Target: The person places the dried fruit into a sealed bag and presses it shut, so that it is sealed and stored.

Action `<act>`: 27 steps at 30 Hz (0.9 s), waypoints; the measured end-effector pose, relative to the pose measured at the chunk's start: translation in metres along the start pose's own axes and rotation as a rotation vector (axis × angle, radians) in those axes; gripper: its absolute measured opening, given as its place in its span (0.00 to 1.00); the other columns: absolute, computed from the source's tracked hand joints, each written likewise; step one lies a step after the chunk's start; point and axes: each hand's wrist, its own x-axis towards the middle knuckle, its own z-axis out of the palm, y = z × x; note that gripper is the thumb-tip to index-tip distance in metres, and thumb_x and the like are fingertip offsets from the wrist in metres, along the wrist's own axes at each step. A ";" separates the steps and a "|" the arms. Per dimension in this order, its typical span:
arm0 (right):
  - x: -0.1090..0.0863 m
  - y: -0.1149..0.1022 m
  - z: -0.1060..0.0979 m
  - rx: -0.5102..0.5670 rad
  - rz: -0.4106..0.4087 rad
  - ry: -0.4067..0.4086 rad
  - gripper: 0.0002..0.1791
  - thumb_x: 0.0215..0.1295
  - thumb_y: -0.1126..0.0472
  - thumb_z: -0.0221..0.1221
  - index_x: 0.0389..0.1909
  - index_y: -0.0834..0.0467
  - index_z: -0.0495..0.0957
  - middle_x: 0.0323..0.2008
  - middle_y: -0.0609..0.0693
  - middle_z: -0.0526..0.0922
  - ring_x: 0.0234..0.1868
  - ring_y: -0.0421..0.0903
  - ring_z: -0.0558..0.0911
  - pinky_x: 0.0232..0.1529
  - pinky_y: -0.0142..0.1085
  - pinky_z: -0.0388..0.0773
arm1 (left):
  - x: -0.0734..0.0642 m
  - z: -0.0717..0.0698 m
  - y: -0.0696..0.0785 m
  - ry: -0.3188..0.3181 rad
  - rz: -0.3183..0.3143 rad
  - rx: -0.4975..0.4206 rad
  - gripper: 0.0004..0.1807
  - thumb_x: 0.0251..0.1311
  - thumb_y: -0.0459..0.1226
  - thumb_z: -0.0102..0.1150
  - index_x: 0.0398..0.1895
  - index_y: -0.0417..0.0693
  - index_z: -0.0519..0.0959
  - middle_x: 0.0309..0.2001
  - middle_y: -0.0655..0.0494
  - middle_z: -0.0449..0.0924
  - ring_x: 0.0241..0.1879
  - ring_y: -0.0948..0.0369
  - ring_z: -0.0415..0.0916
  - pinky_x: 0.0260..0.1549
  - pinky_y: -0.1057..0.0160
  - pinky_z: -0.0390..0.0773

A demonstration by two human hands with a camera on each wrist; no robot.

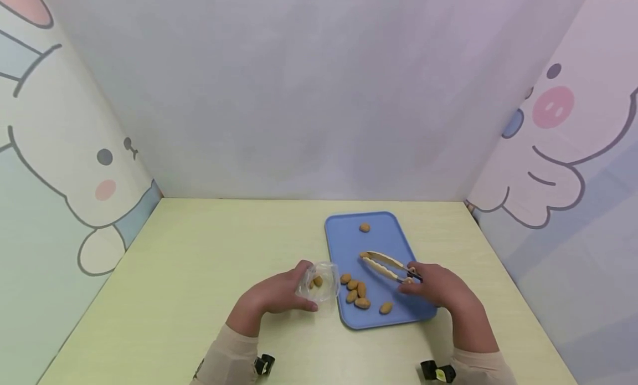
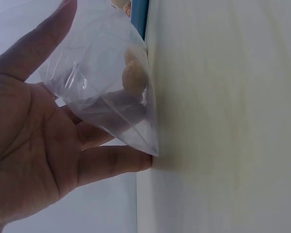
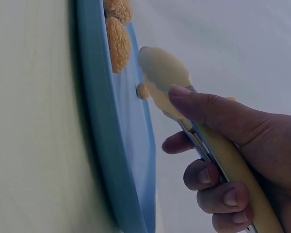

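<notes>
My left hand (image 1: 284, 292) holds a clear plastic bag (image 1: 326, 271) from its left side, thumb and fingers spread around it. A few brown nuts (image 2: 135, 77) lie in the bottom of the bag, which stands on the table in the left wrist view. With my right hand (image 1: 438, 285) I grip a pair of tongs (image 3: 242, 179) with cream-coloured heads. Over the blue tray (image 1: 344, 230), the tong tips meet a wrinkled brown nut (image 1: 363, 255). Several more nuts (image 1: 352, 284) are grouped near the tray's left edge.
One nut (image 1: 365, 227) sits apart near the tray's far end, another (image 1: 386, 308) near its front edge. The tray rests on a pale wooden table (image 1: 224, 246), right of the bag. Printed cartoon walls stand left and right, a plain wall (image 1: 309, 97) behind.
</notes>
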 end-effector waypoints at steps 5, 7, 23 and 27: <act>-0.001 0.003 -0.002 0.041 0.026 -0.012 0.21 0.57 0.38 0.65 0.36 0.50 0.73 0.28 0.48 0.75 0.26 0.46 0.73 0.24 0.40 0.68 | 0.000 0.000 -0.001 0.000 0.000 0.002 0.45 0.51 0.58 0.70 0.65 0.56 0.56 0.42 0.58 0.73 0.40 0.60 0.72 0.43 0.56 0.71; -0.002 0.003 -0.003 0.045 0.028 -0.012 0.21 0.57 0.38 0.65 0.36 0.50 0.73 0.27 0.49 0.74 0.25 0.46 0.72 0.24 0.40 0.67 | 0.000 0.000 -0.001 0.002 0.003 0.005 0.45 0.51 0.58 0.70 0.66 0.56 0.56 0.43 0.58 0.73 0.40 0.60 0.72 0.44 0.56 0.71; 0.002 0.006 -0.002 0.018 -0.054 0.040 0.20 0.58 0.38 0.65 0.33 0.49 0.72 0.25 0.46 0.72 0.26 0.44 0.70 0.28 0.39 0.64 | 0.002 0.000 0.000 -0.001 -0.008 0.010 0.44 0.51 0.59 0.69 0.65 0.59 0.56 0.42 0.59 0.73 0.40 0.60 0.72 0.42 0.57 0.71; 0.002 0.005 -0.002 0.016 -0.073 0.058 0.20 0.58 0.38 0.65 0.33 0.48 0.72 0.24 0.45 0.72 0.26 0.44 0.69 0.28 0.39 0.63 | 0.001 0.000 0.001 -0.002 -0.009 0.001 0.44 0.51 0.58 0.70 0.65 0.59 0.56 0.43 0.58 0.73 0.40 0.60 0.72 0.42 0.56 0.71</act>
